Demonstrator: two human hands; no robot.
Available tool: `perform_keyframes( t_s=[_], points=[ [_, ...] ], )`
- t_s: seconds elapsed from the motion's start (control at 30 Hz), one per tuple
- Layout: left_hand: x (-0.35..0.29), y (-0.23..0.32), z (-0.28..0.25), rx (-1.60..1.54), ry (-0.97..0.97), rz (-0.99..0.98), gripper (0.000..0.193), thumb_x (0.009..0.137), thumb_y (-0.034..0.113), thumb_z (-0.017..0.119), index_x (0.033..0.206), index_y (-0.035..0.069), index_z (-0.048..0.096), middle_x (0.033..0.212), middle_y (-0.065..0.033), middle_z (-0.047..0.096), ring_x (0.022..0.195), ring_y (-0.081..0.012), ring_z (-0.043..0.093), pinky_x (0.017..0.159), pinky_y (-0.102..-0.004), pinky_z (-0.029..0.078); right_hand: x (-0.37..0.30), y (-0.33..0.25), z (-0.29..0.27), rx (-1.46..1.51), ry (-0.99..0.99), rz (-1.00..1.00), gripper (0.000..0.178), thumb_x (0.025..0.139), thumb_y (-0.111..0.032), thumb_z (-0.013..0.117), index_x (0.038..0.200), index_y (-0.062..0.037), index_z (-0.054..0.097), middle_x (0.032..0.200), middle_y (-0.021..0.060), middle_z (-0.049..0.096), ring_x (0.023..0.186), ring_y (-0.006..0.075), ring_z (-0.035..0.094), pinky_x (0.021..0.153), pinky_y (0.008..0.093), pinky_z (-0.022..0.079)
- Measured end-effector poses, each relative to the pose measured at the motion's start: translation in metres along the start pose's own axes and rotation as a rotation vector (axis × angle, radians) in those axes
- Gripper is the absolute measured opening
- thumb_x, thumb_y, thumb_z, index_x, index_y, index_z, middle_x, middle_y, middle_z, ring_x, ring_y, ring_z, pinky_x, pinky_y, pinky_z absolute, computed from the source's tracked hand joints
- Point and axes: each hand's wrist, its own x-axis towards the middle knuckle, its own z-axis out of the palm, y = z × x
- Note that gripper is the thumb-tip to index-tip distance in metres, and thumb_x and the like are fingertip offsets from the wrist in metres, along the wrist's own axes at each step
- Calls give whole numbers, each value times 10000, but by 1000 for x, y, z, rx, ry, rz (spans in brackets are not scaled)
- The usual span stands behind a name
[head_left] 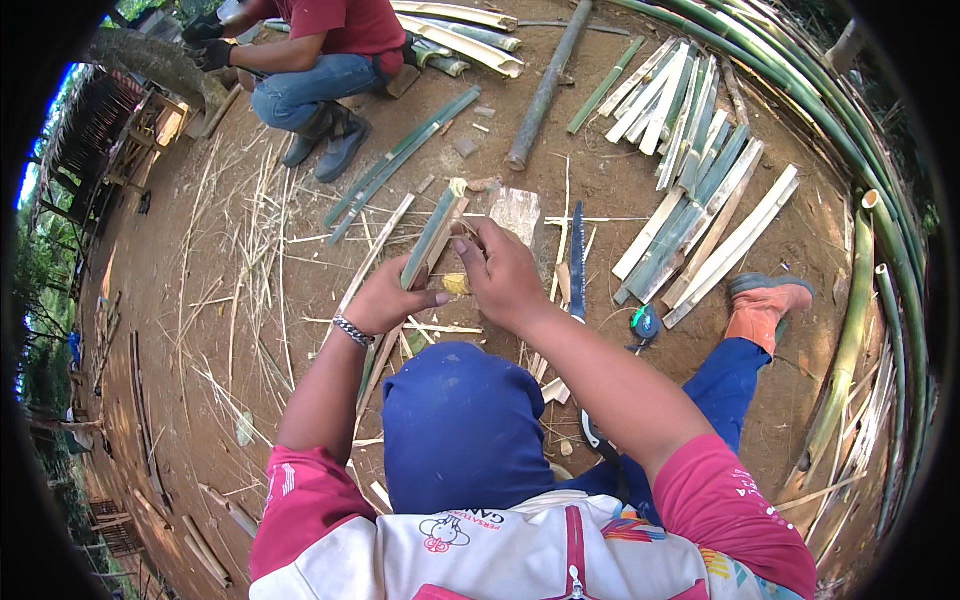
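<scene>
My left hand (388,298) is wrapped round a split bamboo strip (432,238), green on one face and pale on the other, which slants up and away from me. Close to the strip's far end, my right hand (503,272) is closed, its fingertips by the pale edge; whatever they pinch is too small to make out. A small yellow thing (456,284) shows between the hands, its kind unclear. Just right of my right hand lies a hand saw (578,262) with a dark, toothed blade. Beyond the hands, a flat pale block (515,213) rests on the dirt.
Split bamboo pieces (690,235) lie in piles at the right. A tape measure (645,322) sits near my orange boot (765,310). Long bamboo poles (850,330) line the right side. Another person (325,70) crouches at the far left; shavings (255,260) litter the ground.
</scene>
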Motion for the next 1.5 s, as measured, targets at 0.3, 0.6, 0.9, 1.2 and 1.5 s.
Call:
perform_keyframes(
  t_s=[0.3, 0.6, 0.9, 1.2, 1.5],
  points=[
    [-39, 63, -19, -533, -57, 472, 652, 838, 782, 586, 868, 149, 430, 667, 63, 339, 560, -63, 302, 500, -231, 292, -24, -75, -70, -516, 78, -564, 187, 907, -148, 632, 1085, -98, 663, 791, 50, 631, 813, 240, 619, 859, 399, 407],
    [-92, 86, -69, -551, 455, 564, 413, 1035, 496, 514, 965, 89, 513, 692, 10, 478, 556, -71, 431, 520, -213, 368, -102, -87, -101, -501, 82, -513, 150, 897, -116, 632, 1038, -95, 678, 781, 62, 630, 812, 251, 604, 845, 407, 403],
    [-151, 114, -75, -397, 348, 769, 503, 1027, 497, 521, 1099, 4, 589, 709, -22, 547, 560, -65, 451, 515, -201, 368, -166, -36, -170, -955, -37, -168, 438, 908, -271, 689, 1300, -86, 629, 1166, 133, 667, 1071, 286, 634, 1000, 387, 407],
    [-160, 154, -4, -340, -167, 668, 551, 981, 538, 575, 1108, 3, 611, 672, -4, 525, 541, -60, 424, 510, -215, 329, -92, -229, -140, 371, 235, -324, 448, 902, -244, 762, 1268, -14, 643, 1033, 106, 687, 829, 169, 652, 783, 295, 529],
    [-163, 154, 3, -277, -120, 621, 587, 964, 567, 578, 1110, 1, 633, 740, -25, 610, 561, -61, 486, 526, -193, 367, -111, -189, -133, 103, 277, -636, 152, 950, -161, 686, 905, -22, 644, 844, 109, 657, 760, 256, 642, 691, 346, 497]
  ],
)
